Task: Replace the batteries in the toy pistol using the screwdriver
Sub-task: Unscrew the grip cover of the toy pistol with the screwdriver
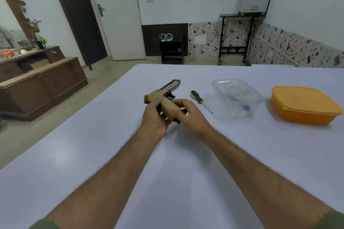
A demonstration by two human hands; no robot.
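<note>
A tan and black toy pistol (163,91) is held just above the white table (167,173), its barrel pointing away and up to the right. My left hand (154,117) grips its handle from the left. My right hand (188,113) curls its fingers round the lower end of the handle from the right. A screwdriver (200,100) with a black and yellow handle lies on the table just right of my hands, its tip toward me. No batteries are clearly visible.
A clear plastic container (236,96) with small items inside sits right of the screwdriver. An orange lidded box (305,105) stands further right. A wooden dresser (39,80) is off the table's left edge.
</note>
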